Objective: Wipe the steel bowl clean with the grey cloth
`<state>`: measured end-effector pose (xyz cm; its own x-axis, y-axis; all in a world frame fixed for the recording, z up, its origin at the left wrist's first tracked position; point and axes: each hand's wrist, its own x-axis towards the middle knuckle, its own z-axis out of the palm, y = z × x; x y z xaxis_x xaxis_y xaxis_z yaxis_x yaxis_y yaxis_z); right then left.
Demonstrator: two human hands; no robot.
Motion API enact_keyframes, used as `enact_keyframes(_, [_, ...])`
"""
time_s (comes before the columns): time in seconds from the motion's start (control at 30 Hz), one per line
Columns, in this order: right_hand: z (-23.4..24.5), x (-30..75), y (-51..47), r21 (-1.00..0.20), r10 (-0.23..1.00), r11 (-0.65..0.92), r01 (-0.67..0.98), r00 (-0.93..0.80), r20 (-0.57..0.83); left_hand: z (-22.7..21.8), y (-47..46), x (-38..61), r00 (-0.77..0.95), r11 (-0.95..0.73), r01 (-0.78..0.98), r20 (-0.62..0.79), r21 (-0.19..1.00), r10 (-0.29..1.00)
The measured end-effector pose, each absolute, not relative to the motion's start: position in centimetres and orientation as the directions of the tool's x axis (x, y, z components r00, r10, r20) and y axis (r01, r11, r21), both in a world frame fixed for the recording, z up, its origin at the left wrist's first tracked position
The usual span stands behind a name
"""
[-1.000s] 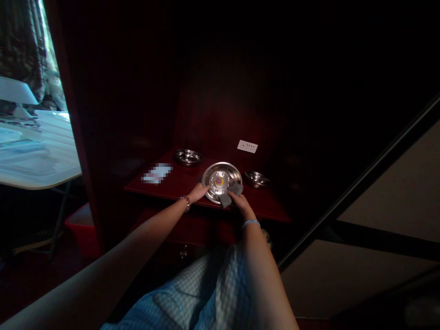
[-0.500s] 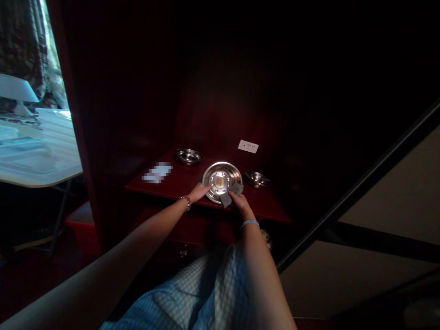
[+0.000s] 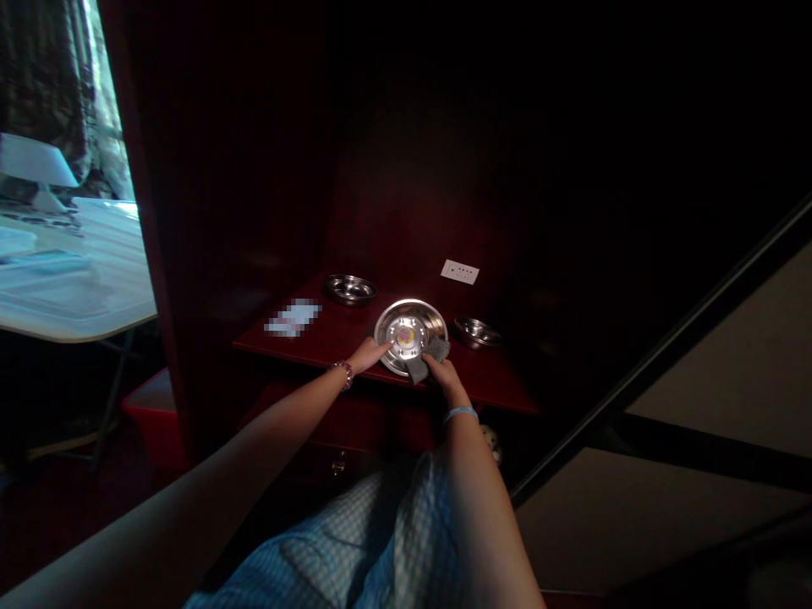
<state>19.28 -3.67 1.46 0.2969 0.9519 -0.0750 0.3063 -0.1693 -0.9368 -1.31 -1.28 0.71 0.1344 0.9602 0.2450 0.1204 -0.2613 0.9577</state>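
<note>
A round steel basin [image 3: 415,315] with a small yellow and pink label at its centre is tilted toward me at the front of the dark red shelf [image 3: 304,351]. My left hand [image 3: 369,356] grips its left rim, thumb inside. At the lower right rim, my right hand [image 3: 447,378] is closed on a grey cloth [image 3: 417,368] that lies over the basin's edge. One steel bowl [image 3: 350,289] rests behind to the left, another steel bowl [image 3: 477,332] to the right. The fingers behind the rim are hidden.
A white socket plate [image 3: 460,271] is on the back wall. A blurred-out pale item [image 3: 293,318] lies on the shelf's left. Further left are a pale table [image 3: 114,288] with a lamp [image 3: 39,161] and a red bin [image 3: 156,414]. A drawer knob [image 3: 338,467] sits below.
The whole view has shifted very slightly, with the scene a little further right. Both hands, the basin and the cloth keep practically the same positions.
</note>
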Motion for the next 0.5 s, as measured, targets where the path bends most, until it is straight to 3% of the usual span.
enact_keyframes(0.5, [1.60,18.99,-3.74,-0.942,0.948,-0.192,0.276,0.301,-0.105,0.45,-0.93,-1.38,0.139,-0.262,0.140,0.243,0.955,0.960])
